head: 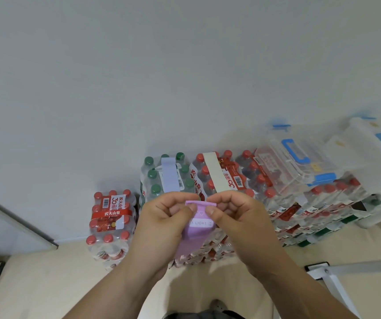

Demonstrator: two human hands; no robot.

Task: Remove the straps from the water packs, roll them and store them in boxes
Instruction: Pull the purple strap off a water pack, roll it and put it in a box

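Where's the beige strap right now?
Head view, centre-right: the beige strap lies across the red-capped pack, right of the pale blue strap, just beyond the right hand pinching the purple strap.

Left hand (161, 217) and right hand (235, 215): bare, on bare forearms, thumbnails cut short. At the lower edge, a dark grey garment (204, 315) and the toe of a grey shoe (217, 304).

Even soft light, edges warped, slightly blurred
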